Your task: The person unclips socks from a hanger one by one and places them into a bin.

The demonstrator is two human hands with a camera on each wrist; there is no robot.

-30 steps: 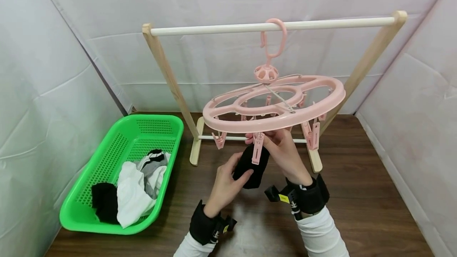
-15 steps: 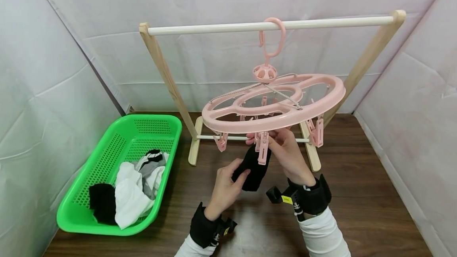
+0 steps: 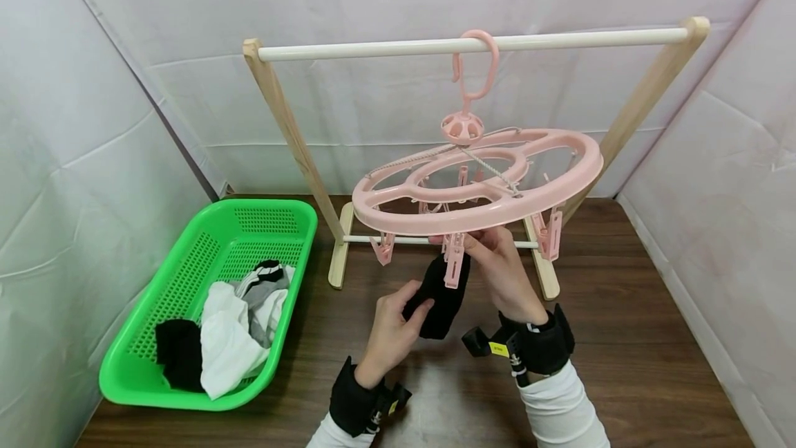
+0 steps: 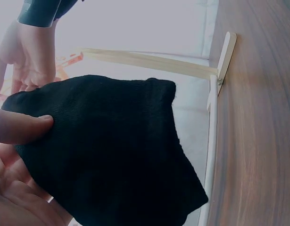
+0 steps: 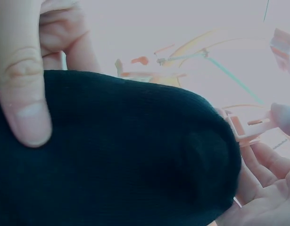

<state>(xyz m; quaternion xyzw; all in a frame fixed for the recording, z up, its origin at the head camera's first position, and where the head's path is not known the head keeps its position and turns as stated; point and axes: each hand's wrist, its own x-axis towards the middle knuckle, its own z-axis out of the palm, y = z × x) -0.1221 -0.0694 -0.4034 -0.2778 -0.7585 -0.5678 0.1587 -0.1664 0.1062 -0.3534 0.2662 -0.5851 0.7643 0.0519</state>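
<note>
A black sock (image 3: 440,306) is below the near rim of a pink round clip hanger (image 3: 479,216). My left hand (image 3: 394,330) pinches the sock between thumb and fingers, plain also in the left wrist view, where the sock (image 4: 111,141) spreads wide. Under the rim, my right hand (image 3: 504,275) is at the sock's upper end. Its thumb and fingers pinch a pink clothespin (image 5: 251,126) touching the sock's rounded end in the right wrist view; whether it grips the cloth cannot be told. Another clothespin (image 3: 455,265) dangles in front of the sock, partly covering it.
The hanger hooks over a white rod (image 3: 373,51) on a wooden stand (image 3: 289,123). Several other clothespins (image 3: 383,249) dangle from it. To the left, a green basket (image 3: 301,296) holds white, grey and black cloth items (image 3: 230,337). Pale sheets surround the brown tabletop (image 3: 634,337).
The sock's lower end and my left hand have sunk slightly. The front clothespin swung right, then partly back. My right hand stays almost in place.
</note>
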